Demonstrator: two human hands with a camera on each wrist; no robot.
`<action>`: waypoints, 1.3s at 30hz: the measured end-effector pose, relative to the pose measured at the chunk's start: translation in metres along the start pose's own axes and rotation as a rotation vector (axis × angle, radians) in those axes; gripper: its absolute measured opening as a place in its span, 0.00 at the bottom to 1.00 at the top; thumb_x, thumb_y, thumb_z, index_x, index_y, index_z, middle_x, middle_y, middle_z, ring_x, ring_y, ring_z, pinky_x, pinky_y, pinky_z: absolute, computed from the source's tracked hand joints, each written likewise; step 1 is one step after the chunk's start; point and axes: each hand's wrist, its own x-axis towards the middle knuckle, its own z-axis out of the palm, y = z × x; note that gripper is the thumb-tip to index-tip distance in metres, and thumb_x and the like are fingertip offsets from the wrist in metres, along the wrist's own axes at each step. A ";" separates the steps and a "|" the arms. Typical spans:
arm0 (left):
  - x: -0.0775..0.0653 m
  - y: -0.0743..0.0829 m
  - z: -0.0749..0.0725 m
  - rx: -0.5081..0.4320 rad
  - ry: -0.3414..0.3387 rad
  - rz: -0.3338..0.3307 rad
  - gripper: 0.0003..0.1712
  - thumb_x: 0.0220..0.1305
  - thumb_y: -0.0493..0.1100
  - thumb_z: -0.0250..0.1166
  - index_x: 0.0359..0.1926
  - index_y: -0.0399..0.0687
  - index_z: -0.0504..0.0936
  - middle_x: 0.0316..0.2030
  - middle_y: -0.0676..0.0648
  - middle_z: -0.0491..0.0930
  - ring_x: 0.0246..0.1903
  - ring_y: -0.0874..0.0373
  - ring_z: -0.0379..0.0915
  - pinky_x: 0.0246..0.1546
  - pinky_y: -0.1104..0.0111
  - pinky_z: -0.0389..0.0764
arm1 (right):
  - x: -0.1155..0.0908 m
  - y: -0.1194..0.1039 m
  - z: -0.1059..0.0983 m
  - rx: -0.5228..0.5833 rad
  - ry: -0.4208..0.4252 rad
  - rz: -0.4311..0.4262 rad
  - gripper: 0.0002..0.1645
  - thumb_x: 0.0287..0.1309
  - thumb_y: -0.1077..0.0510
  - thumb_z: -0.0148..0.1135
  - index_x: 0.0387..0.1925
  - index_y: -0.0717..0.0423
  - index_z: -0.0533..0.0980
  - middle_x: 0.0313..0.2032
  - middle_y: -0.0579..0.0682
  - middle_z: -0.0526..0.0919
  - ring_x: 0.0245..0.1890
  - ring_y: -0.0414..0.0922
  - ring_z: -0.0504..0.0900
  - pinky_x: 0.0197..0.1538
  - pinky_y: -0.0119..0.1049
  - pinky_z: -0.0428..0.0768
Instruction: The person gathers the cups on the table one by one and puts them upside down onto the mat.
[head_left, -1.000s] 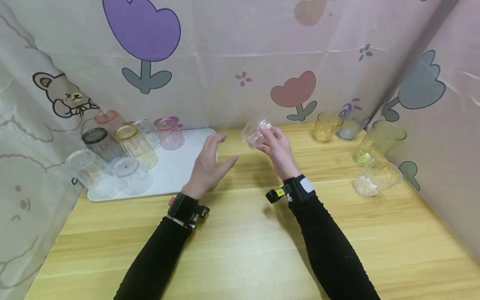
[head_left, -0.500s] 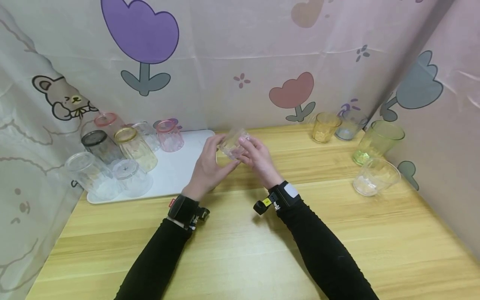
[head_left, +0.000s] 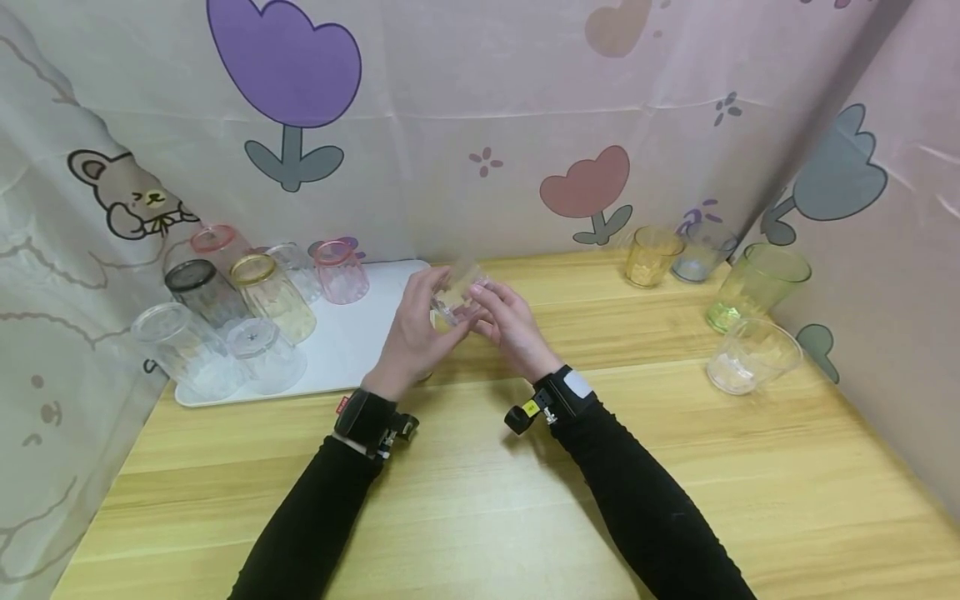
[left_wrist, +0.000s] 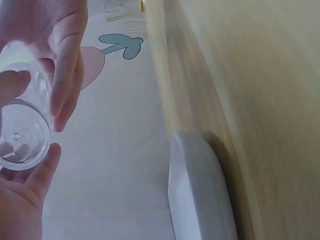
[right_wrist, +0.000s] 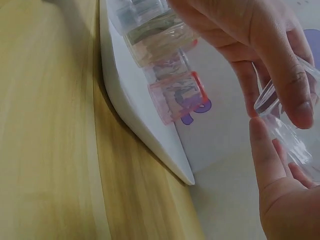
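A clear glass cup is held in the air between both hands, close to the tray's right edge. My left hand holds it from the left, thumb below and fingers at its far side. From the right, my right hand grips the same cup with its thumb and fingers. In the left wrist view the round end of the cup faces the camera. In the right wrist view its clear wall shows between the two hands, partly hidden by fingers.
On the left, a white tray bears several upside-down cups, including a pink one and a black-rimmed one. At the right stand a yellow cup, a greyish cup, a green cup and a clear cup.
My right hand has carried the clear cup leftward to my left hand, which now holds it too. The cup has turned in the hands. The other cups stay put.
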 end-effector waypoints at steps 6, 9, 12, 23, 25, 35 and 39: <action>0.003 -0.003 -0.010 0.045 0.040 0.000 0.43 0.55 0.47 0.74 0.67 0.39 0.64 0.58 0.38 0.67 0.54 0.49 0.70 0.57 0.61 0.79 | 0.000 0.002 -0.001 -0.012 -0.016 -0.009 0.37 0.66 0.52 0.56 0.70 0.62 0.58 0.63 0.61 0.70 0.46 0.44 0.82 0.57 0.37 0.83; 0.006 -0.008 -0.019 0.045 0.087 -0.016 0.45 0.51 0.45 0.76 0.66 0.37 0.64 0.58 0.37 0.68 0.54 0.48 0.69 0.55 0.60 0.79 | 0.001 0.003 -0.001 -0.052 -0.015 -0.017 0.36 0.67 0.53 0.55 0.71 0.62 0.57 0.65 0.64 0.69 0.54 0.53 0.80 0.61 0.43 0.81; 0.008 -0.014 -0.031 0.032 0.142 -0.057 0.46 0.48 0.44 0.78 0.64 0.36 0.64 0.56 0.36 0.69 0.53 0.47 0.69 0.54 0.60 0.78 | 0.004 0.006 -0.001 -0.165 0.005 -0.011 0.36 0.67 0.52 0.56 0.71 0.62 0.58 0.63 0.64 0.70 0.58 0.59 0.78 0.61 0.43 0.81; 0.007 -0.034 -0.071 0.063 0.310 -0.236 0.42 0.54 0.50 0.74 0.64 0.38 0.67 0.59 0.37 0.68 0.57 0.46 0.69 0.57 0.57 0.75 | 0.017 0.028 0.013 -0.786 -0.007 0.122 0.36 0.62 0.50 0.63 0.69 0.57 0.64 0.61 0.57 0.75 0.43 0.51 0.86 0.47 0.38 0.86; 0.006 -0.037 -0.074 0.074 0.328 -0.256 0.40 0.56 0.49 0.73 0.65 0.40 0.68 0.59 0.36 0.65 0.58 0.45 0.67 0.60 0.55 0.72 | 0.021 0.031 0.017 -0.869 -0.038 0.133 0.36 0.62 0.51 0.63 0.68 0.58 0.64 0.61 0.58 0.76 0.42 0.49 0.86 0.48 0.37 0.86; 0.003 -0.048 -0.079 0.143 0.361 -0.389 0.38 0.59 0.44 0.71 0.68 0.45 0.66 0.61 0.38 0.62 0.65 0.46 0.63 0.68 0.55 0.67 | 0.033 0.042 0.031 -1.064 -0.100 0.111 0.33 0.55 0.57 0.68 0.60 0.66 0.72 0.52 0.60 0.81 0.47 0.52 0.81 0.54 0.43 0.82; 0.001 -0.052 -0.079 0.185 0.376 -0.442 0.37 0.60 0.43 0.69 0.67 0.43 0.64 0.63 0.38 0.63 0.67 0.47 0.61 0.70 0.56 0.65 | 0.036 0.044 0.030 -1.094 -0.115 0.099 0.32 0.53 0.61 0.69 0.59 0.67 0.73 0.50 0.60 0.82 0.48 0.53 0.81 0.54 0.43 0.82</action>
